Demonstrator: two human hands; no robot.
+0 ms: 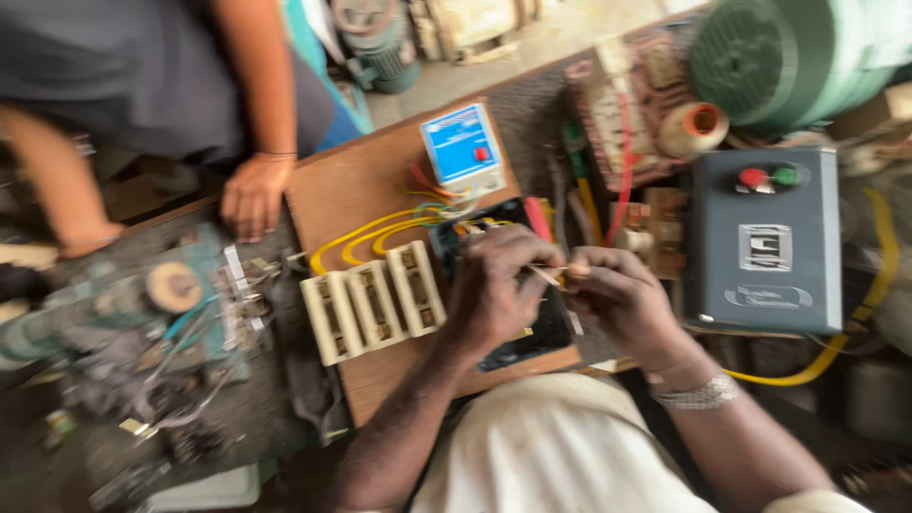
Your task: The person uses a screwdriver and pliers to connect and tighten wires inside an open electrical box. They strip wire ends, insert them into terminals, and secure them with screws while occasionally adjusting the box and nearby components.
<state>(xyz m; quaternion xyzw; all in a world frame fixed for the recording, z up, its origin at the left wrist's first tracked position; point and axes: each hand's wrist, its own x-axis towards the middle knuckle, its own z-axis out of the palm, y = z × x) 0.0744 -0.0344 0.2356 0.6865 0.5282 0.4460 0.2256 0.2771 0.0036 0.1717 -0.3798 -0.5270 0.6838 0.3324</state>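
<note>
My left hand (496, 285) and my right hand (617, 296) meet over a black electrical unit (532, 332) on a brown wooden board (353, 185). Both pinch a thin pale wire end (548, 276) between their fingertips. Three cream fuse holders (372, 302) sit in a row to the left of my left hand. Yellow wires (372, 234) curve from them toward the black unit. A small white box with a blue face and a red button (462, 147) stands at the board's far edge. The picture is blurred.
A grey switch box with a red and a green button (766, 237) lies to the right. Behind it are a green motor (798, 57) and a tangle of parts (627, 114). Another person's hand (253, 195) rests on the board's left corner. A dirty greenish mechanism (152, 304) sits at left.
</note>
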